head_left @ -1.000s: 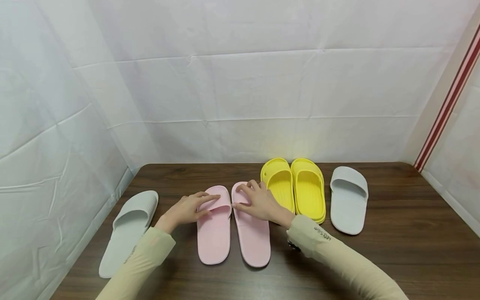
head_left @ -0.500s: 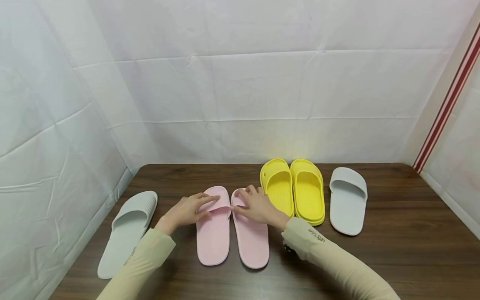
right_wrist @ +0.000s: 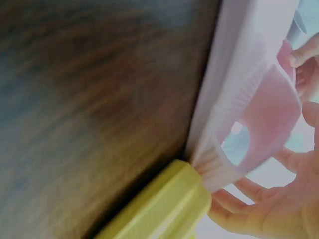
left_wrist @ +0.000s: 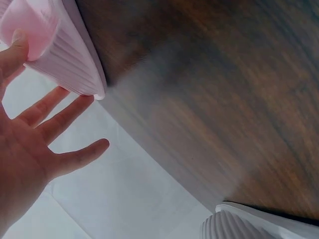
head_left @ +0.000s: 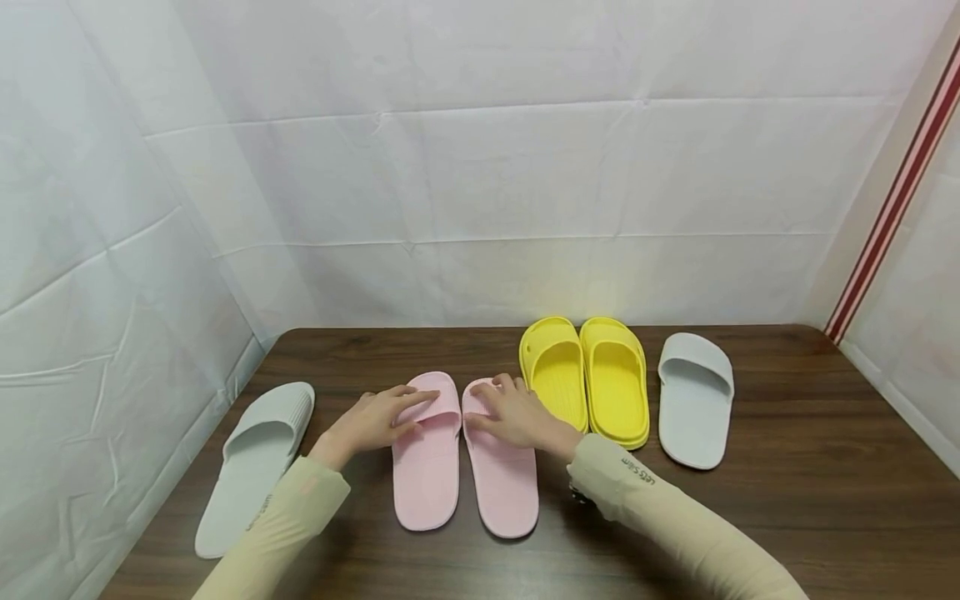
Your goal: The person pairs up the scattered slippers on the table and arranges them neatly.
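Two pink slippers lie side by side in the middle of the dark wooden table (head_left: pixel 787 500). My left hand (head_left: pixel 416 408) rests with straight fingers on the strap of the left pink slipper (head_left: pixel 426 483). In the left wrist view its fingers are spread beside that slipper's ribbed strap (left_wrist: pixel 70 59). My right hand (head_left: pixel 487 402) lies flat over the strap of the right pink slipper (head_left: pixel 506 492). The right wrist view shows the thumb and fingers on either side of this strap (right_wrist: pixel 264 114). Neither slipper is lifted.
A yellow pair (head_left: pixel 587 379) stands just right of my right hand, its edge (right_wrist: pixel 164 204) touching the pink slipper. One grey slipper (head_left: pixel 693 417) lies further right, another grey slipper (head_left: pixel 251 467) at the table's left edge. White sheeting walls the table in.
The right hand has drawn the right pink slipper slightly nearer and straighter beside the left one. The left hand has stayed on its strap.
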`<state>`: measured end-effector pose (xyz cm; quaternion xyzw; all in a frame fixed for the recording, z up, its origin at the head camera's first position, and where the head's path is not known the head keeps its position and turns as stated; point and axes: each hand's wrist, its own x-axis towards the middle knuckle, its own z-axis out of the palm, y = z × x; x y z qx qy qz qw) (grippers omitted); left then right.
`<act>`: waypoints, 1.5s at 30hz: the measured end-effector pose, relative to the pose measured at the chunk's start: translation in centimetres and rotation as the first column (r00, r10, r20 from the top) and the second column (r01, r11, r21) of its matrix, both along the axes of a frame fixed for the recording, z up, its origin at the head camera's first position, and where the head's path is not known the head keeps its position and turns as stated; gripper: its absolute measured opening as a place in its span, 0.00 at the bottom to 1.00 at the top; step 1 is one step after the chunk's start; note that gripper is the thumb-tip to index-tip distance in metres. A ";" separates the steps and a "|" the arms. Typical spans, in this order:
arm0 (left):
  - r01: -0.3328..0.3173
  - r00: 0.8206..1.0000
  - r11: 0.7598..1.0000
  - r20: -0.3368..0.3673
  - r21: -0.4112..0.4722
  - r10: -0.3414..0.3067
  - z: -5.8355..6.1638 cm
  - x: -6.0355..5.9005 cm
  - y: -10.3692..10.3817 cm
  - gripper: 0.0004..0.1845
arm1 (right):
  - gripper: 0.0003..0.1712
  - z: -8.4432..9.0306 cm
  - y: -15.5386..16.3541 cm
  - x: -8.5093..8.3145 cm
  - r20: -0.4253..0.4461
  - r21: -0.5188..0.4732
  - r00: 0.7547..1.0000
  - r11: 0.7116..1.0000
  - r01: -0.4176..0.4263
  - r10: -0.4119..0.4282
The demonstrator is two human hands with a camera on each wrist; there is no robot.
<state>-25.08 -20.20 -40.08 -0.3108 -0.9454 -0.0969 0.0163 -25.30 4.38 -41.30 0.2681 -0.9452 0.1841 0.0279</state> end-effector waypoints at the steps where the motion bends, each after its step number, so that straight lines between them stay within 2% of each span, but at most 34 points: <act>1: -0.011 1.000 1.000 0.011 -0.004 0.011 0.0 0.0 0.0 0.26 | 0.27 0.1 0.2 0.1 0.010 0.005 1.000 1.000 -0.001 0.001; 6: -0.035 0.999 0.999 0.019 -0.028 0.036 0.4 0.3 0.1 0.26 | 0.29 0.8 1.0 0.7 0.026 0.034 0.999 0.999 -0.020 0.019; 10: -0.023 0.998 0.998 -0.061 -0.060 0.020 0.8 0.8 0.2 0.26 | 0.29 1.4 1.7 1.7 -0.001 0.061 0.998 0.996 -0.065 0.065; 13: 0.004 0.987 0.997 -0.163 -0.072 -0.015 1.3 1.5 0.2 0.26 | 0.29 1.8 2.3 3.0 -0.051 0.098 0.995 0.991 -0.086 0.091; 15: 0.032 0.973 0.997 -0.227 -0.066 -0.046 1.6 2.1 0.2 0.25 | 0.29 2.1 2.6 4.0 -0.085 0.129 0.991 0.988 -0.090 0.102; 18: 0.086 0.943 0.994 -0.316 -0.064 -0.102 1.9 3.2 0.4 0.22 | 0.29 2.4 3.1 5.4 -0.125 0.189 0.983 0.976 -0.106 0.131; 22: 0.165 0.895 0.982 -0.405 -0.090 -0.188 1.7 4.6 0.5 0.21 | 0.29 2.5 3.6 7.0 -0.130 0.250 0.972 0.955 -0.158 0.195; 24: 0.191 0.879 0.976 -0.423 -0.109 -0.219 1.4 5.1 0.5 0.21 | 0.29 2.3 3.7 7.6 -0.127 0.282 0.967 0.943 -0.176 0.219; 27: 0.212 0.867 0.969 -0.434 -0.123 -0.245 1.0 5.8 0.5 0.21 | 0.29 1.9 3.9 8.2 -0.139 0.336 0.958 0.922 -0.192 0.250; 33: 0.226 0.835 0.958 -0.472 -0.177 -0.284 0.0 7.0 0.5 0.23 | 0.29 1.1 4.1 9.2 -0.185 0.394 0.938 0.897 -0.202 0.292; 36: 0.220 0.835 0.953 -0.465 -0.207 -0.294 -0.5 7.5 0.6 0.24 | 0.30 0.7 4.2 9.6 -0.184 0.413 0.933 0.886 -0.211 0.308; 40: 0.217 0.848 0.946 -0.434 -0.241 -0.305 -0.9 8.1 0.8 0.24 | 0.30 0.4 4.3 9.9 -0.154 0.425 0.936 0.877 -0.226 0.316; 45: 0.211 0.874 0.941 -0.379 -0.263 -0.302 -1.2 8.5 0.8 0.23 | 0.32 0.2 4.4 9.8 -0.106 0.445 0.938 0.859 -0.251 0.329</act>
